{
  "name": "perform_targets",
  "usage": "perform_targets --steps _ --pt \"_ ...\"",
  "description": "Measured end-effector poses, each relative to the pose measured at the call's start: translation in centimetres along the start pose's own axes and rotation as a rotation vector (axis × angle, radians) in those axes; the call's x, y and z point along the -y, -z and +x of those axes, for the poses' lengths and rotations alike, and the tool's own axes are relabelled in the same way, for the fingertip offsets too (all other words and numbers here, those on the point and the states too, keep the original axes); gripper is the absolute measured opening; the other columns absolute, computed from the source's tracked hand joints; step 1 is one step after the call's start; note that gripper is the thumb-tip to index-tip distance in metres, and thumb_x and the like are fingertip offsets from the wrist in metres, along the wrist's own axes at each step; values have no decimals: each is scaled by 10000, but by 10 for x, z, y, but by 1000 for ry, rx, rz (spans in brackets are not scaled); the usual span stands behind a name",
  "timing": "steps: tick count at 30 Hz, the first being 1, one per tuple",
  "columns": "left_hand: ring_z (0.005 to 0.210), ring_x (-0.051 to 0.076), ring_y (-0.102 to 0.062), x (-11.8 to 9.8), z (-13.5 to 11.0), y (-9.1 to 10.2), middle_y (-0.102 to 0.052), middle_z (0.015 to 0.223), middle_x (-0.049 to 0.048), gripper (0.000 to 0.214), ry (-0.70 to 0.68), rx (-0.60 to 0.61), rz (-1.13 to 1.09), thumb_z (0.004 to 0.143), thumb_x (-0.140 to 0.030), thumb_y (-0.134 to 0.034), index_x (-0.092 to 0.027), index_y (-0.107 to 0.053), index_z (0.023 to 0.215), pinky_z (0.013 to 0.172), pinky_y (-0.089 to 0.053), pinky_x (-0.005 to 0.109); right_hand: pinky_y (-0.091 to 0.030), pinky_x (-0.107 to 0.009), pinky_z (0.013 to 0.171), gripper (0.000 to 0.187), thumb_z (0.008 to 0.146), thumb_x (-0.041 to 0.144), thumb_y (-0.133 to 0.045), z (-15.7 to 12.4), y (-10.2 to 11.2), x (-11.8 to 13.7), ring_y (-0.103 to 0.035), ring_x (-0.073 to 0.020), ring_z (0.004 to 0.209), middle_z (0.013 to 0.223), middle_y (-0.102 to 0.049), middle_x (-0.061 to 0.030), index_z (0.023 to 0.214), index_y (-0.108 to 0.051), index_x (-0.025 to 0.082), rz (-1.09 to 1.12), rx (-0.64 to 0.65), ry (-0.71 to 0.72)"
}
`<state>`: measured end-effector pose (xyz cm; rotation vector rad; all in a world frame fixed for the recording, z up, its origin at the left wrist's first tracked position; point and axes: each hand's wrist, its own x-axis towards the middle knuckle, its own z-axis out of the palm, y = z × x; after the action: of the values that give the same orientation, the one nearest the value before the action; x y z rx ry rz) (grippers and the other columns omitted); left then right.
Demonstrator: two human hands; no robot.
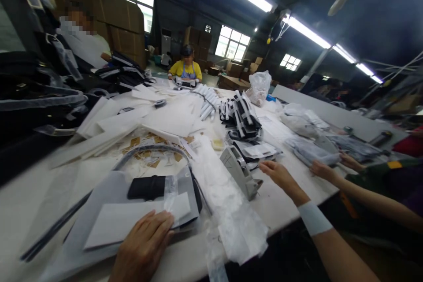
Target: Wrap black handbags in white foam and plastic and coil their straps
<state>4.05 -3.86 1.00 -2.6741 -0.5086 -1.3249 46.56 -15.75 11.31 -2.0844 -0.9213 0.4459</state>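
A black pouch [146,187] lies on a grey sheet [109,194] at lower centre, with a white card [124,224] over the sheet. Tan paper scraps [148,150] dot the area above. Black-and-white striped bundles [239,114] sit upper centre, below a co-worker's yellow shirt [185,70].

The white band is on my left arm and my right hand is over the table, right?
No: the white band is on your right arm, not your left, as the head view shows. Your right hand is over the table.
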Motion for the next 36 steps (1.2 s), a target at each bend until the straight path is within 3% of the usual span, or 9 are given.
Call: perform_targets --steps 4,7,11,17,22,26,30,33,36 --pt "914 176 -686 1 0 0 -733 988 15 214 -24 -2 13 979 -215 -468 -227 -661 1072 924 -515 330 -447 -310 638 491 628 615 -706 0 -10 -15 -593 -184 655 685 -687 -48 707 -731 131 74 244 -75" --pt "919 179 -685 2 -2 -1 -729 993 20 206 -27 5 9 976 -219 -479 -224 -657 1079 936 -513 335 -411 -285 616 477 596 584 -738 1 -26 -14 -554 -149 602 667 -676 -40 707 -726 120 146 298 -82" --pt "930 181 -683 2 -5 -3 -725 1006 26 201 -22 20 -5 973 -209 -487 -217 -650 1092 955 -504 348 -389 -285 593 442 587 560 -745 0 -31 -6 -528 -145 571 627 -650 -35 658 -673 129 233 249 -67" --pt "925 177 -691 1 -4 -2 -729 998 12 195 -4 30 -19 960 -207 -503 -235 -655 1080 945 -521 344 -388 -279 598 290 701 468 -643 -29 -12 -4 -477 -134 578 589 -558 22 636 -607 188 300 39 3" --pt "915 171 -692 -3 1 1 -730 976 14 195 28 22 -17 959 -189 -499 -234 -645 1079 940 -528 342 -347 -290 525 283 642 454 -626 -54 -21 -32 -427 -142 510 493 -498 19 520 -562 207 171 -27 -115" --pt "926 182 -685 -9 3 5 -720 978 29 190 70 91 -46 956 -169 -485 -219 -622 1078 941 -526 372 -400 -314 559 339 629 539 -605 -50 -28 -65 -490 -174 543 537 -556 -12 553 -616 209 99 6 -147" --pt "925 196 -677 -14 2 7 -712 980 48 180 143 137 -85 952 -179 -478 -210 -611 1071 934 -529 399 -433 -354 556 290 572 507 -600 -40 -15 -83 -543 -224 521 515 -614 -59 462 -603 238 -243 84 -242" --pt "925 197 -670 -15 2 8 -706 978 53 169 176 145 -105 939 -174 -494 -205 -613 1055 945 -523 407 -469 -359 575 340 636 562 -605 -49 -6 -53 -571 -241 550 553 -637 -69 537 -666 242 -209 172 -127" --pt "937 204 -666 -16 2 8 -703 981 57 161 188 143 -120 931 -176 -515 -199 -613 1056 953 -518 418 -487 -312 608 364 739 563 -647 -64 -20 19 -594 -220 625 625 -647 -57 632 -695 218 -81 434 132"
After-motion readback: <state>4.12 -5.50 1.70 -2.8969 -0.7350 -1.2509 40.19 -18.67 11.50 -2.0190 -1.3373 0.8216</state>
